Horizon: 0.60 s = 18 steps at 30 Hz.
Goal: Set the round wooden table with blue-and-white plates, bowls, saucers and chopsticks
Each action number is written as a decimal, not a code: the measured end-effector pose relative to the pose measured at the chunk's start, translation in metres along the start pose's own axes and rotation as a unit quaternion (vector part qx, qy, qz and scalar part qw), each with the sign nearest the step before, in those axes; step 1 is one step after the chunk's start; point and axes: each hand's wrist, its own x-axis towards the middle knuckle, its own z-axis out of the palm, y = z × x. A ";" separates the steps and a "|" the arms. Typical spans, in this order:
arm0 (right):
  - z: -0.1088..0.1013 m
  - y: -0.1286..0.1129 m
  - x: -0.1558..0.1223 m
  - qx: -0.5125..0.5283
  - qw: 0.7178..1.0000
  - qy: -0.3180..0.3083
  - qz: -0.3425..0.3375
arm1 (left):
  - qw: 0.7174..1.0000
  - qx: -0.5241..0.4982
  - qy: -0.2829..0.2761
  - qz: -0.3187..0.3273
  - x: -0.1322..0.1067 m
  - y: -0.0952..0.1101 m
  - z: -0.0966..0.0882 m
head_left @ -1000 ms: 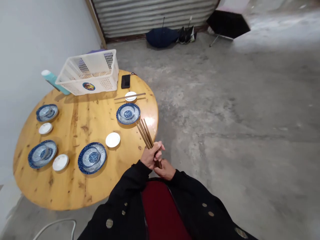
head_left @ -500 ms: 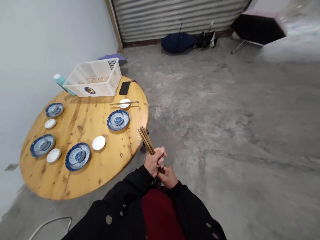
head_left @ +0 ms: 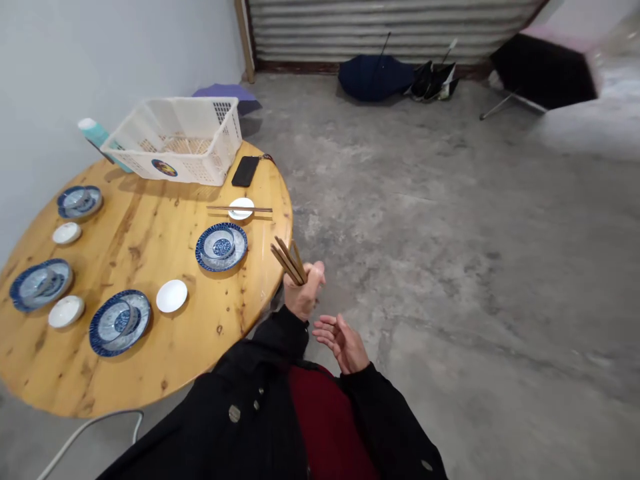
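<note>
Head cam: your L hand (head_left: 303,295) is clamped round the chopstick bundle (head_left: 288,263), sticks pointing away from you at the tbl's R edge. Your R hand (head_left: 346,345) is just below, apart from the L, fingers loosely parted, holding nothing. Exact no. of sticks: can't tell, they overlap. Step in hand, prob.: sorting sticks out of the bunch, w/ one pair (head_left: 264,211) alr. laid across a white dish (head_left: 242,203). Next move likely calls for R fingertips to draw a pair off the bundle, w/ the L grip easy enough to let it slide; thin sticks could fan out or drop past the edge.

Around you: a blue-rimmed plate (head_left: 236,260) w/ a small bowl (head_left: 213,241) is nearest the tips, the pair's dish just beyond, so lift over that rim. A second white dish (head_left: 171,296) is next to another blue plate (head_left: 100,343); similar sets are farther L, a longer reach. White crate (head_left: 195,170), teal bottle (head_left: 93,131) and black phone (head_left: 245,171) crowd the far side of the tbl (head_left: 210,333). Umbrellas (head_left: 375,78) on the floor, well away. White cable (head_left: 80,430) below the near edge; mind your ft.
</note>
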 end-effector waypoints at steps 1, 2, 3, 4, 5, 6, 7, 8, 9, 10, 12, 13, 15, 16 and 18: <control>0.000 -0.007 0.009 -0.011 1.000 0.010 0.005 | 0.998 0.025 0.033 0.039 0.018 -0.001 -0.004; 0.000 -0.014 0.018 -0.023 0.999 0.020 0.009 | 0.994 0.047 0.070 0.072 0.037 -0.001 -0.010; 0.000 -0.021 0.027 -0.038 0.999 0.027 0.014 | 0.987 0.066 0.105 0.097 0.056 -0.003 -0.017; 0.001 -0.029 0.036 -0.055 0.998 0.033 0.019 | 0.980 0.083 0.137 0.117 0.075 -0.005 -0.024; 0.003 -0.036 0.045 -0.075 0.996 0.035 0.025 | 0.972 0.100 0.165 0.132 0.092 -0.009 -0.032; 0.006 -0.043 0.053 -0.097 0.994 0.034 0.031 | 0.965 0.114 0.189 0.144 0.107 -0.013 -0.040; 0.010 -0.050 0.062 -0.121 0.992 0.030 0.037 | 0.957 0.127 0.212 0.154 0.121 -0.018 -0.047; 0.014 -0.056 0.071 -0.144 0.988 0.025 0.044 | 0.949 0.139 0.233 0.161 0.132 -0.024 -0.053; 0.019 -0.062 0.079 -0.165 0.985 0.019 0.051 | 0.942 0.149 0.249 0.165 0.142 -0.030 -0.059; 0.023 -0.067 0.087 -0.184 0.981 0.012 0.058 | 0.938 0.159 0.263 0.164 0.149 -0.035 -0.063; 0.032 -0.075 0.102 -0.214 0.974 0.001 0.070 | 0.931 0.173 0.283 0.151 0.158 -0.044 -0.070; 0.035 -0.078 0.109 -0.226 0.971 -0.005 0.074 | 0.930 0.178 0.290 0.141 0.160 -0.047 -0.072; 0.042 -0.083 0.123 -0.251 0.965 -0.016 0.072 | 0.929 0.179 0.301 0.121 0.161 -0.049 -0.075; 0.045 -0.087 0.131 -0.268 0.961 -0.023 0.062 | 0.930 0.175 0.304 0.111 0.159 -0.049 -0.076; 0.054 -0.096 0.147 -0.321 0.946 -0.041 0.013 | 0.935 0.160 0.305 0.089 0.156 -0.047 -0.076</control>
